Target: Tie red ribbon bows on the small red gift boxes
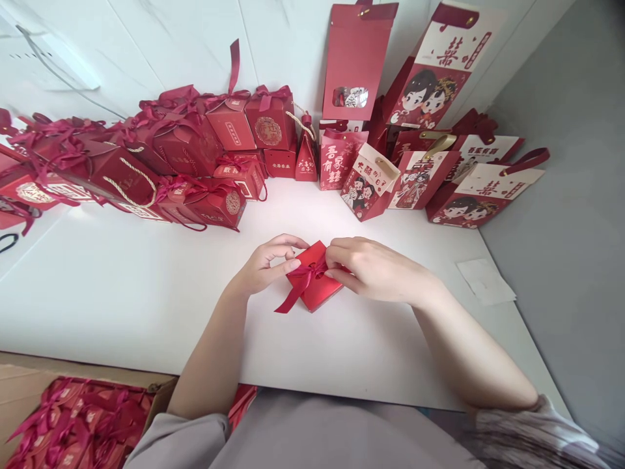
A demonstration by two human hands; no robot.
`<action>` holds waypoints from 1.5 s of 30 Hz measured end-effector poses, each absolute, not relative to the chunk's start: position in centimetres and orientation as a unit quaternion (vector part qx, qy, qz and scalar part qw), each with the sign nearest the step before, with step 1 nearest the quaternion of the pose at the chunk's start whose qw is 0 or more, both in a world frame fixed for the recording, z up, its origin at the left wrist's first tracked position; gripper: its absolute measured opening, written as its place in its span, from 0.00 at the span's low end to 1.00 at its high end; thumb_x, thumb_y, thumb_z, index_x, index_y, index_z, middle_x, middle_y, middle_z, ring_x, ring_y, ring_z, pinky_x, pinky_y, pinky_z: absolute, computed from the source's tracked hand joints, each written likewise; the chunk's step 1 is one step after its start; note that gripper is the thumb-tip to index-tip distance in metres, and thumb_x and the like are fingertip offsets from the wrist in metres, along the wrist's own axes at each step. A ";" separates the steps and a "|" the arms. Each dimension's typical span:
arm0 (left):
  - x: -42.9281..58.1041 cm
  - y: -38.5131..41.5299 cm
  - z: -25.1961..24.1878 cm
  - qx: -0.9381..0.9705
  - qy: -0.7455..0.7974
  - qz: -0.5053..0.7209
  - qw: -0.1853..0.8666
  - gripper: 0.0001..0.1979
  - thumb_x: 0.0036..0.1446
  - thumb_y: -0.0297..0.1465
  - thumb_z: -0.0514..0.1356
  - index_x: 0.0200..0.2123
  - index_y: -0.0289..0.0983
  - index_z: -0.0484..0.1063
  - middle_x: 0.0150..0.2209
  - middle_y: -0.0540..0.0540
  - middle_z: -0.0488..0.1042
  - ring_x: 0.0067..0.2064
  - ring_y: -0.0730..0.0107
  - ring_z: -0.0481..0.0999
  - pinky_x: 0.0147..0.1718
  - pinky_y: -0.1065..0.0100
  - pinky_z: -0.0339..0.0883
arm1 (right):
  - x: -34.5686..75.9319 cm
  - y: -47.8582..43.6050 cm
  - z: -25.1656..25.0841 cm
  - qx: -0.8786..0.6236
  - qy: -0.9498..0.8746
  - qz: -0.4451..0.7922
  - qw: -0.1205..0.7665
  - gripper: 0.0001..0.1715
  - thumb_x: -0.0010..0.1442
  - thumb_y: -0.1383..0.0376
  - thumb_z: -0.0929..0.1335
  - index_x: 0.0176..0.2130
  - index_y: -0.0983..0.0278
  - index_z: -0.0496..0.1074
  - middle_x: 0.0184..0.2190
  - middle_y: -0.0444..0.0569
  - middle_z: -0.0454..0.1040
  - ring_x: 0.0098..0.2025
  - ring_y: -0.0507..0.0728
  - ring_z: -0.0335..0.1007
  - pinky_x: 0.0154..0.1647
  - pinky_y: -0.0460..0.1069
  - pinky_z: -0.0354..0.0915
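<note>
A small bright red box [319,293] lies on the white table in front of me, turned cornerwise. A dark pink ribbon [294,296] is tied over its top, one tail hanging toward the lower left. My left hand [273,260] holds the box's left side, thumb on the upper left edge and fingers curled behind. On the right, my right hand [374,268] has its fingertips pinched at the ribbon's knot, covering the box's right corner. The ribbon's other end is hidden by those fingers.
Many red gift boxes [185,146] with ribbons line the back left of the white table [146,293]. Printed paper bags [368,182] stand at the back right. A white paper [486,281] lies near the right edge. At the lower left, a carton [163,397] holds several ribboned boxes.
</note>
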State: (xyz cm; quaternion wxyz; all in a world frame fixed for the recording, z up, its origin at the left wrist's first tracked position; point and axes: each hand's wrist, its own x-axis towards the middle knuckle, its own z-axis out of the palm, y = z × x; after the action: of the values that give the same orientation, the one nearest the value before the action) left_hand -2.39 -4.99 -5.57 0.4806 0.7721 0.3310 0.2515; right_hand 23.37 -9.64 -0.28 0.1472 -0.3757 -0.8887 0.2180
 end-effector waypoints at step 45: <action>-2.6 -4.5 -5.9 0.757 0.330 0.264 0.498 0.17 0.62 0.40 0.61 0.25 0.36 0.70 0.56 0.40 0.70 0.57 0.57 0.72 0.61 0.53 0.64 | 24.8 -9.0 0.1 -0.517 -0.666 0.536 -0.040 0.25 0.58 0.46 0.69 0.25 0.64 0.76 0.26 0.51 0.79 0.25 0.57 0.75 0.30 0.50 0.69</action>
State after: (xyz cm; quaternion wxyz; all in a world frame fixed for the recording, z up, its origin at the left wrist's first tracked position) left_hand -2.63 -4.54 -5.91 0.4977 0.7572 0.3303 0.2642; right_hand 24.76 -9.02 0.09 -0.0404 -0.5169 -0.6663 0.5360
